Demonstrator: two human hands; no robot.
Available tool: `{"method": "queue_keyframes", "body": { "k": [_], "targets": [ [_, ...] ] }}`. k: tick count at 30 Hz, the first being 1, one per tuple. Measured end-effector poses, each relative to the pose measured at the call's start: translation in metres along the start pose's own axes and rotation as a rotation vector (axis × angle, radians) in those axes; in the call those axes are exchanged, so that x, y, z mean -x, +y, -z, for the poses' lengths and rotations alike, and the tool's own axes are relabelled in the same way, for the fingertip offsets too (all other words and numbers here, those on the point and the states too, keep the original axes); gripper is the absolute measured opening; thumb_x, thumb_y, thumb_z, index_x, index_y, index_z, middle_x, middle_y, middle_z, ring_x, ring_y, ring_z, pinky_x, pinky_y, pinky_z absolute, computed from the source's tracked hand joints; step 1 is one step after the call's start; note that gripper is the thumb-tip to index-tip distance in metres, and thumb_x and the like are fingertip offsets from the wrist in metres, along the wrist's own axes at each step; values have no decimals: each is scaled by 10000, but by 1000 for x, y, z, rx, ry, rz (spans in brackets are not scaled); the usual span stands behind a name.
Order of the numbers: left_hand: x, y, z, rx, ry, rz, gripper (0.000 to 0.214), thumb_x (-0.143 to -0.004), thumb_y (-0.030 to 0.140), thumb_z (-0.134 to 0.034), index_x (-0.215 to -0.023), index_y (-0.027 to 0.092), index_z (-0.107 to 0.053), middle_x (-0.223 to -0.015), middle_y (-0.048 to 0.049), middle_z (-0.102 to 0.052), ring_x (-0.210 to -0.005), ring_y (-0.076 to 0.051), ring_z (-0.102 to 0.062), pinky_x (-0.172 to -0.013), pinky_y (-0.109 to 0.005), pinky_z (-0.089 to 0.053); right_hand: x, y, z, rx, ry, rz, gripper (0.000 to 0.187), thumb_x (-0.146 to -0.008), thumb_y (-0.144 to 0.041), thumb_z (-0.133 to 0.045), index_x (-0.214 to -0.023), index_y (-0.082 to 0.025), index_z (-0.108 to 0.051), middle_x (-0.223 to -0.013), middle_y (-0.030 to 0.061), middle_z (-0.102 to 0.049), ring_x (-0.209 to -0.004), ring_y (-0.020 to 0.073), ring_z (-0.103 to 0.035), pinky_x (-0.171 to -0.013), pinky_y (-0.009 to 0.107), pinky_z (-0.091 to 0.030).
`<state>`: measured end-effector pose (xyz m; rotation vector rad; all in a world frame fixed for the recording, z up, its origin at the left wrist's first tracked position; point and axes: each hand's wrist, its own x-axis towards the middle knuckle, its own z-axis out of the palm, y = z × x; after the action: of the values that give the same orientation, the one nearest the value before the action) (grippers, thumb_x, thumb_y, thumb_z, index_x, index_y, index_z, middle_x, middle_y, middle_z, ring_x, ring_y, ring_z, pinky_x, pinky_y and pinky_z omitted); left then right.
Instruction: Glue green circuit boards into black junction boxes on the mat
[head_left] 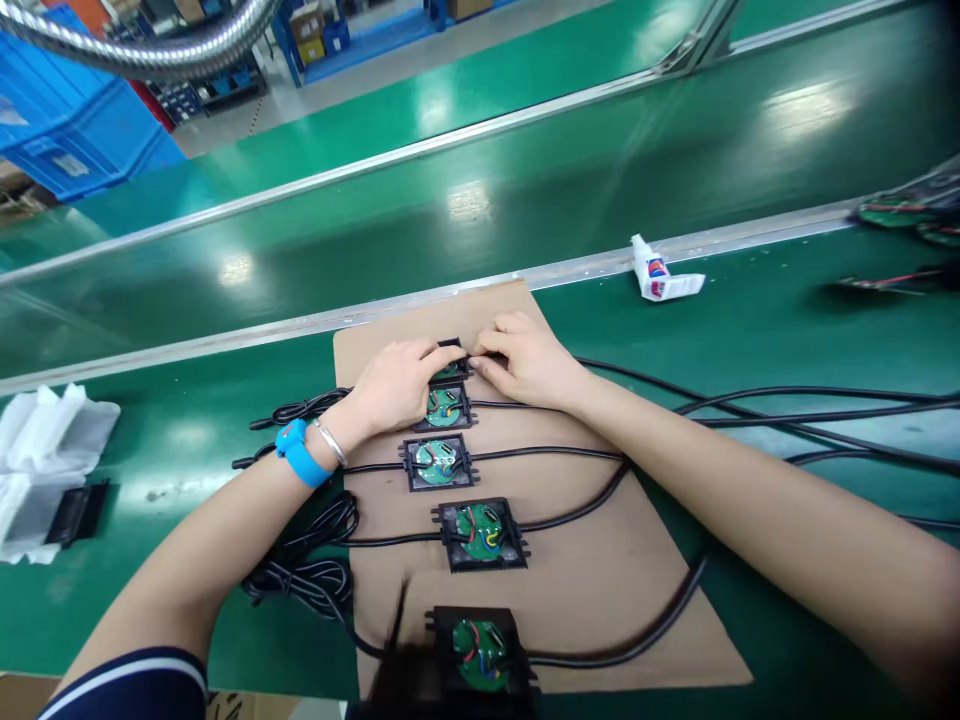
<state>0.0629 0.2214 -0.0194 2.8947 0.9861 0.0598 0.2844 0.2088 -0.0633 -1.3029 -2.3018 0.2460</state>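
Observation:
Several black square housings with green circuit boards lie in a row on a brown cardboard sheet [600, 600], each with black cables running out both sides. My left hand [394, 385] and my right hand [525, 358] meet over the farthest housing [452, 366], fingers curled and pinching at its top edge. That housing is mostly hidden under my fingers. Just below it sits a second housing [444, 408], then a third housing [438, 462], a fourth housing [481, 533] and a nearest housing [480, 652]. A blue wristband [300, 452] and a thin bangle circle my left wrist.
Coiled black cables [307, 565] lie left of the cardboard, long cables [787, 405] run off to the right. A white tube [660, 277] lies by the metal rail. White foam packing with a black part [52, 470] sits at far left. More boards with wires [911, 215] lie at far right.

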Motion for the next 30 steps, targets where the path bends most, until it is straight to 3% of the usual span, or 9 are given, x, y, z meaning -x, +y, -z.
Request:
{"method": "queue_keyframes", "body": {
  "k": [6,10,13,18,20,23,25,30],
  "targets": [
    [-4,4,4,-99,-40,-40,497,-866,36,-397,-1264,204,-643,-1214,-86,-654,-987,-208,-624,-795,-350,-478,-2,2,-6,-175,68,-28,189,-892,-230,-467,-827,-185,-639,-851,83,-650,-838,228,-542,-827,370,-424],
    [-6,10,9,-157,-77,-22,469,-861,42,-421,-1239,201,-648,-1278,-66,-652,-990,-215,-630,-749,-353,-434,-6,5,-3,-171,57,97,238,-892,-213,-448,-799,-176,-664,-810,89,-659,-803,221,-535,-813,363,-427],
    [-6,14,9,-176,-62,-20,466,-864,49,-440,-1265,190,-631,-1310,-66,-650,-986,-222,-635,-769,-372,-408,-9,11,-3,-144,34,170,293,-902,-209,-417,-801,-161,-688,-799,101,-658,-771,215,-525,-796,361,-423],
    [-8,14,12,-106,-79,2,499,-825,17,-441,-1240,194,-654,-1291,-81,-659,-1070,-233,-626,-869,-390,-403,-9,12,-6,-171,6,97,254,-890,-237,-467,-849,-168,-708,-843,95,-677,-814,219,-554,-854,386,-417],
    [-5,9,17,2,-54,19,530,-811,10,-421,-1238,209,-665,-1296,-77,-649,-1147,-227,-602,-933,-392,-416,-8,11,-3,-168,2,80,248,-891,-244,-484,-875,-169,-719,-859,91,-692,-833,219,-577,-863,383,-430],
    [7,-5,25,153,102,145,491,-834,48,-422,-1228,189,-680,-1235,-97,-651,-1153,-216,-593,-979,-391,-451,-6,10,6,-151,-3,60,258,-886,-246,-509,-979,-174,-738,-910,85,-713,-896,220,-602,-883,372,-450],
    [18,-14,27,197,163,252,401,-851,107,-476,-1175,163,-707,-1141,-105,-673,-1080,-222,-615,-964,-392,-477,-6,5,11,-127,16,35,317,-901,-245,-485,-1070,-146,-734,-965,115,-710,-956,241,-592,-911,393,-447],
    [30,-22,18,236,55,323,200,-852,222,-593,-953,186,-761,-971,-56,-742,-908,-210,-663,-844,-336,-515,-13,-35,8,52,-38,73,427,-951,-221,-377,-1192,-68,-695,-987,167,-667,-954,271,-537,-911,417,-422]
  ]
}}
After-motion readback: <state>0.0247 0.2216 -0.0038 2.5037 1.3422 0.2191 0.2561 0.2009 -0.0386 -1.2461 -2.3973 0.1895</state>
